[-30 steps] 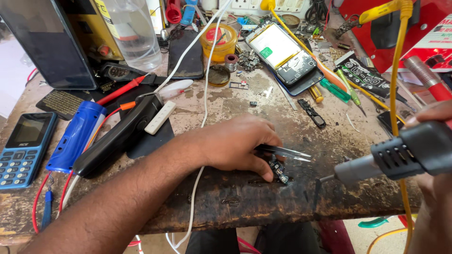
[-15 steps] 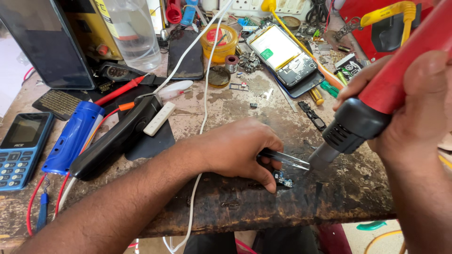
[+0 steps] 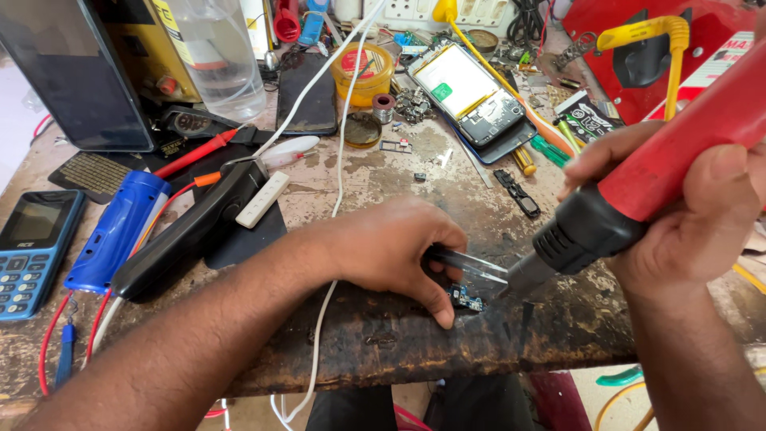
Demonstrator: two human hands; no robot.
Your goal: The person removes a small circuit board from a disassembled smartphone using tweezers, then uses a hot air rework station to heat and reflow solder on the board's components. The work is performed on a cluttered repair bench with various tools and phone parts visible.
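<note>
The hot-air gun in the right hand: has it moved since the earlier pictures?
Yes. The hot-air gun swung in leftward, its nozzle now beside the small circuit board near the bench edge.

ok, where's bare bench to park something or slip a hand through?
Bare wood runs between the white cable and the small black connector strip, just behind the left hand. The front edge under the left forearm is also open. The back row around the opened phone and yellow tin is crowded.

Left hand (image 3: 395,251), right hand (image 3: 686,215) — bare, forearms unsleeved, no rings.
</note>
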